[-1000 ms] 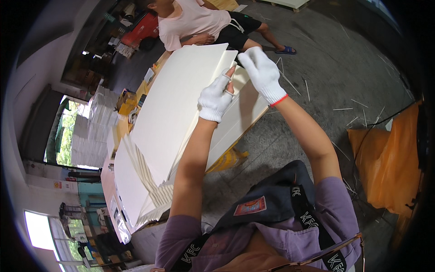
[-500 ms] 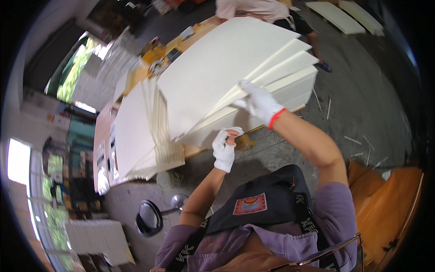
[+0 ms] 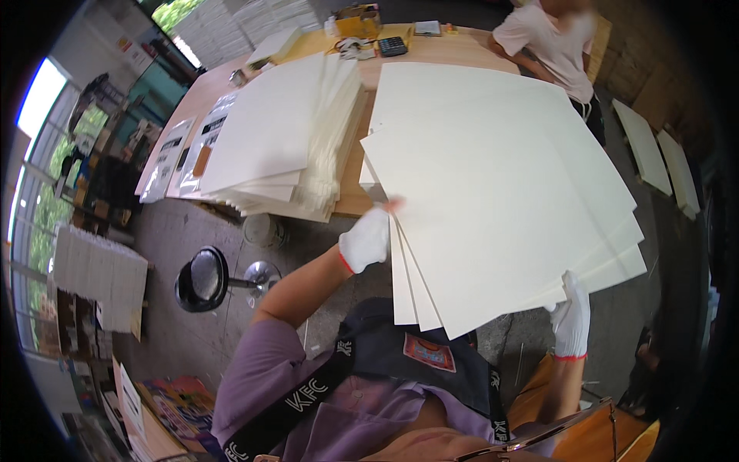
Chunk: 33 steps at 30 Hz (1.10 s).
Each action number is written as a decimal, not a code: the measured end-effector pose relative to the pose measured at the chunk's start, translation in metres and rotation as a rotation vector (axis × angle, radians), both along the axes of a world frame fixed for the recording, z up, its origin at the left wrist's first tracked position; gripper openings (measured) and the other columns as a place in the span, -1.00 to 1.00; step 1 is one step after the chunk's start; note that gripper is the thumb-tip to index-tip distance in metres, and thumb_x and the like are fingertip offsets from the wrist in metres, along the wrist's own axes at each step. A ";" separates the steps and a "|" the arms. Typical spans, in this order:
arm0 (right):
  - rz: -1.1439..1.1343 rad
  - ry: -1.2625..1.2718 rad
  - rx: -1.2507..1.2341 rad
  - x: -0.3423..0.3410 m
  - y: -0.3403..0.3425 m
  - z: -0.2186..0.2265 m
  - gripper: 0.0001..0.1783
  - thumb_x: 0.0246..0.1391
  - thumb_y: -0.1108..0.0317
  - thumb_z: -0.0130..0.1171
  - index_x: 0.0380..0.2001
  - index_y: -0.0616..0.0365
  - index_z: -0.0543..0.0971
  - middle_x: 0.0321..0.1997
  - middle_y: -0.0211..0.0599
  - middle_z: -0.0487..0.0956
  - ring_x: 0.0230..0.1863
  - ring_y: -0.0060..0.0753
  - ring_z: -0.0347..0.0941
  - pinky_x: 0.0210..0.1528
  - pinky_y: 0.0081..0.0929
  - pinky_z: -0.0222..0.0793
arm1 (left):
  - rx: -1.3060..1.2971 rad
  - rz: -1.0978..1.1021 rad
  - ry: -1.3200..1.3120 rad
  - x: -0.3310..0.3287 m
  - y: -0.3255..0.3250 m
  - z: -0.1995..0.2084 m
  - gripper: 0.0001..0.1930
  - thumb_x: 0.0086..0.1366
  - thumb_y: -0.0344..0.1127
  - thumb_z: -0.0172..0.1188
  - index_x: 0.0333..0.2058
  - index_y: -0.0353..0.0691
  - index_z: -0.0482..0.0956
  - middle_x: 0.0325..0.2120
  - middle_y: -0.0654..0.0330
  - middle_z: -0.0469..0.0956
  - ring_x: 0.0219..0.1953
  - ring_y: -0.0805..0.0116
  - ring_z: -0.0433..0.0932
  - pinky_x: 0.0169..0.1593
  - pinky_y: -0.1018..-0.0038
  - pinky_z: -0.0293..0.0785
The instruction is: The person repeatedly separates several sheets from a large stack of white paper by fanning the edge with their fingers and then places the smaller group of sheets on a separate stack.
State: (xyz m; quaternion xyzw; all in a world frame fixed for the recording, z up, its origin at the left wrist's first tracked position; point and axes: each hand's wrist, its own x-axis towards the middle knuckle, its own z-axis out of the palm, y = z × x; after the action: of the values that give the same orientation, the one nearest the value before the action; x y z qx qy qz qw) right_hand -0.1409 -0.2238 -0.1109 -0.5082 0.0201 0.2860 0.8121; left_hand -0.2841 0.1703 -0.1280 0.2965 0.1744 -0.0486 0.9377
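Note:
Several large white boards (image 3: 493, 185), fanned at their near corners, are held in front of me, jutting out past the table's near edge. My left hand (image 3: 366, 237), in a white glove with a bare thumb, is closed on their left edge, thumb on top; its other fingers are hidden. At the near right corner my right hand (image 3: 571, 316), also in a white glove, is closed round the edge of the boards. To the left, on the table, lies a thick, uneven stack of white boards (image 3: 265, 127).
The wooden table (image 3: 454, 54) carries a calculator (image 3: 392, 46), a yellow box (image 3: 359, 21) and plastic packets (image 3: 208, 142). A person in a light shirt (image 3: 543, 35) stands at the far right. A black stool (image 3: 203, 279) and a bucket (image 3: 264, 231) stand on the floor at the left.
The fanned boards have turned and come nearer to me. My left hand has moved from beneath their near edge to their left edge; my right hand has moved right and nearer.

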 end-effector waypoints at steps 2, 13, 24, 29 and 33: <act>-0.014 -0.046 0.052 -0.002 -0.012 -0.012 -0.57 0.27 0.28 0.11 0.14 0.25 0.40 -0.05 -0.29 0.55 0.00 -0.34 0.54 -0.14 -0.36 0.59 | 0.495 0.076 -0.046 -0.002 -0.021 0.030 -0.51 0.36 -0.29 0.19 0.19 -0.40 0.36 0.06 0.04 0.53 0.08 0.22 0.54 0.15 0.30 0.45; -0.021 -0.376 0.192 0.016 0.118 0.030 -0.56 0.22 0.45 0.10 0.15 0.35 0.41 0.25 -0.16 0.44 0.22 -0.30 0.41 0.25 -0.32 0.33 | 0.842 0.645 -0.017 -0.099 0.051 0.098 -0.62 0.19 -0.48 0.26 0.00 -0.39 0.48 -0.17 0.14 0.59 -0.19 0.39 0.59 -0.10 0.45 0.53; 0.553 -0.559 0.417 -0.105 0.446 0.117 -0.33 0.16 0.25 0.26 0.25 0.33 0.30 0.22 -0.11 0.42 0.13 -0.40 0.37 0.09 -0.40 0.39 | 0.572 1.027 -0.461 -0.145 0.210 0.120 -0.60 0.38 -0.25 0.09 0.11 -0.35 0.44 -0.04 0.05 0.57 -0.03 0.19 0.58 0.02 0.32 0.57; 0.563 -0.189 0.150 -0.086 0.530 0.046 -0.21 0.08 0.22 0.32 0.25 0.41 0.25 0.24 -0.06 0.38 0.24 -0.28 0.28 0.25 -0.33 0.24 | 0.560 1.170 -0.326 -0.131 0.276 0.038 -0.63 0.30 -0.37 0.17 0.07 -0.32 0.48 -0.08 0.08 0.58 -0.06 0.21 0.59 0.00 0.35 0.57; 0.640 -0.045 -0.075 -0.080 0.574 -0.029 -0.20 0.00 0.12 0.35 0.16 0.43 0.29 0.06 -0.06 0.42 0.03 -0.21 0.33 0.10 -0.11 0.31 | 0.524 1.274 0.157 -0.132 0.311 -0.065 -0.59 0.28 -0.36 0.20 0.08 -0.32 0.45 -0.07 0.08 0.56 -0.07 0.22 0.57 0.01 0.39 0.55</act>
State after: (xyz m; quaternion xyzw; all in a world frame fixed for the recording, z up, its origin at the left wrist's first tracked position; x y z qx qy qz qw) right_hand -0.2214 0.3502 -0.1395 -0.5243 -0.1484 0.5147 0.6619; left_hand -0.4160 0.4817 -0.1929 0.3487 0.3880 0.5339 0.6655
